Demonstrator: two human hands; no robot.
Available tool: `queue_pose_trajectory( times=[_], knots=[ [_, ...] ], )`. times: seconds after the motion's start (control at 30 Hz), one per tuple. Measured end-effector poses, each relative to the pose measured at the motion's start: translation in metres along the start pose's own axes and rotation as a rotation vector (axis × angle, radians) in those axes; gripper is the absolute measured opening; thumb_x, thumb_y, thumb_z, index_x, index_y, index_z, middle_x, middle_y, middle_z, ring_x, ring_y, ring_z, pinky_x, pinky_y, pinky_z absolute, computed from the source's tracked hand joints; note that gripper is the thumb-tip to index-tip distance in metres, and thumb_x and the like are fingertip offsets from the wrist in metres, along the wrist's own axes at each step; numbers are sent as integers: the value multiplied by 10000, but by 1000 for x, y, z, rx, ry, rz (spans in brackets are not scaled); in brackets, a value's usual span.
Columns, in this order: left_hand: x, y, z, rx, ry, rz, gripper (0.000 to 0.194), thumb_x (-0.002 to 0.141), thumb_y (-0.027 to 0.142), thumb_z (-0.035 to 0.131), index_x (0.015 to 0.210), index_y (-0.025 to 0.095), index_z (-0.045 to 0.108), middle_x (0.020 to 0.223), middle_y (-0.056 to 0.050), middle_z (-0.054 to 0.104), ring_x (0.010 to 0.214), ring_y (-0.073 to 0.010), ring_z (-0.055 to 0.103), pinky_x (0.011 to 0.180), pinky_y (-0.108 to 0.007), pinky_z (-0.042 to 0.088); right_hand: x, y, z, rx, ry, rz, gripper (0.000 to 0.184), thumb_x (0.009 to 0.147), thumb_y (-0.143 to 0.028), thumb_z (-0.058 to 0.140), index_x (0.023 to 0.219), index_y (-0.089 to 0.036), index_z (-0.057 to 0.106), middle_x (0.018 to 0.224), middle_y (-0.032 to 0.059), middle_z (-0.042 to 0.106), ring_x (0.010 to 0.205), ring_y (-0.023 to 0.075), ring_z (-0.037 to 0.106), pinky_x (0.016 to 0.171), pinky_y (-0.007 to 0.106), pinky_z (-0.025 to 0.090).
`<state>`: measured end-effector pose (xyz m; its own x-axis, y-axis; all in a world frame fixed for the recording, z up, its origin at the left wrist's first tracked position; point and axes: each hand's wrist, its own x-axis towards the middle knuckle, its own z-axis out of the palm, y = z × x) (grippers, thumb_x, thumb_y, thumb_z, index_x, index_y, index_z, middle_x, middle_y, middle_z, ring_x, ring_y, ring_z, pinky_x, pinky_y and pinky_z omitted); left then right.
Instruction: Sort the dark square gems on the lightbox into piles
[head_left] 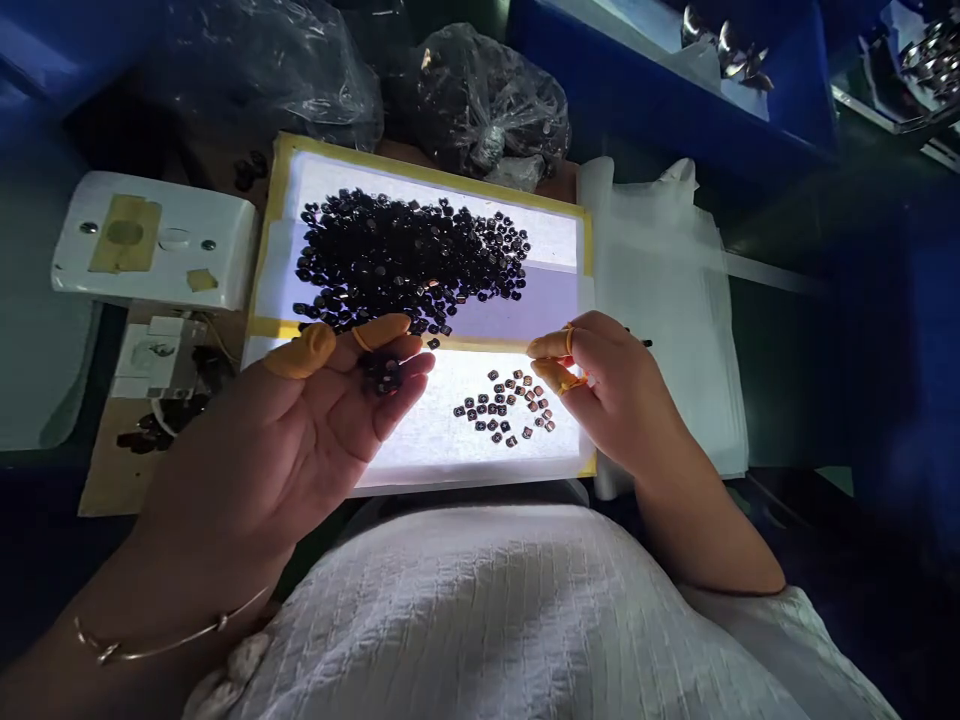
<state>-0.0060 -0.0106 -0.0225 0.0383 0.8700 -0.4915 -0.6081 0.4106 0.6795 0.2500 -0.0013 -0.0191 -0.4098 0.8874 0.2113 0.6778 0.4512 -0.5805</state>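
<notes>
My left hand (315, 420) is turned palm up, its fingers curled around several small dark pieces (384, 374). Orange finger cots cover its thumb and some fingertips. Over the right part of the lit panel (420, 450), my right hand (611, 380) has thumb and forefinger, both in orange cots, brought together. What lies between them, if anything, is too small to make out. Just left of these fingertips, a loose group of small squarish pieces (499, 408) is spread on the bright surface. Behind my left fingers lies a large heap of dark pieces (390, 250).
Clear plastic bags (491, 100) lie behind the panel. White sheets (667, 260) are stacked on its right, with a small dark tip (646, 343) showing beside my right hand. A white switch box (154, 240) stands left. Blue bins (675, 100) stand at the back right.
</notes>
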Motion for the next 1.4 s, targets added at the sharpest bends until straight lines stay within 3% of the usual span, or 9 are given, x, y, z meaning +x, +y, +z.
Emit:
queue_pose_trajectory(
  times=[0.27,0.47,0.6,0.73,0.83,0.93,1.03,1.23,1.4],
  knots=[
    [0,4,7,67,48,54,272,1009,265,578,887,155,795,995,-46,775,1015,-188,721,930,-280,660,1,-3,6,-37,-162,-5,272,878,21,481,944,-169,664,890,54,628,824,186,567,753,347,473],
    [-5,7,13,-17,10,-10,342,1027,231,560,767,230,782,956,-10,799,974,-160,724,989,-281,621,19,-29,14,-223,-410,-73,215,883,1,548,788,-175,626,810,36,566,762,174,471,673,332,362],
    [-3,4,10,33,15,-44,336,1033,275,538,807,238,785,1036,-16,784,1022,-178,713,1006,-276,610,31,-42,22,-349,-502,-92,206,860,22,579,829,-163,667,842,54,595,774,181,462,663,342,305],
    [-3,1,5,71,16,-77,290,1024,339,561,913,244,811,1147,-28,767,1125,-218,693,998,-275,616,35,-41,21,-331,-498,-86,181,889,-8,593,843,-152,692,836,57,603,783,187,485,661,340,320],
    [-4,-4,4,68,-28,-111,295,1028,348,553,1007,214,815,1191,-55,753,1152,-219,680,1000,-271,614,35,-39,15,-148,-365,-81,99,954,-110,630,922,-158,710,881,52,623,820,187,532,690,326,391],
    [-5,-9,4,62,-114,-174,323,1039,357,531,1081,187,803,1236,-90,731,1160,-223,671,975,-279,626,34,-38,8,47,-211,-102,131,1034,-198,576,1049,-194,706,954,45,634,856,174,567,743,319,452],
    [-6,-10,4,48,-138,-214,332,1038,369,539,1108,176,800,1209,-98,732,1125,-223,686,961,-284,635,33,-35,3,18,-156,-91,165,1029,-147,542,1042,-199,698,955,45,626,863,178,562,752,326,451],
    [-6,-1,6,34,-22,-141,305,1028,349,559,936,220,819,1120,-43,764,1064,-196,720,963,-251,630,29,-25,5,-284,-462,-139,242,922,2,515,857,-168,674,831,48,558,782,186,447,659,343,345],
    [-6,2,7,38,9,-103,329,1037,323,535,882,238,813,1096,-19,777,1023,-178,728,959,-253,630,29,-26,12,-363,-533,-188,263,865,53,526,863,-166,671,869,55,563,796,185,413,649,339,305]
  ],
)
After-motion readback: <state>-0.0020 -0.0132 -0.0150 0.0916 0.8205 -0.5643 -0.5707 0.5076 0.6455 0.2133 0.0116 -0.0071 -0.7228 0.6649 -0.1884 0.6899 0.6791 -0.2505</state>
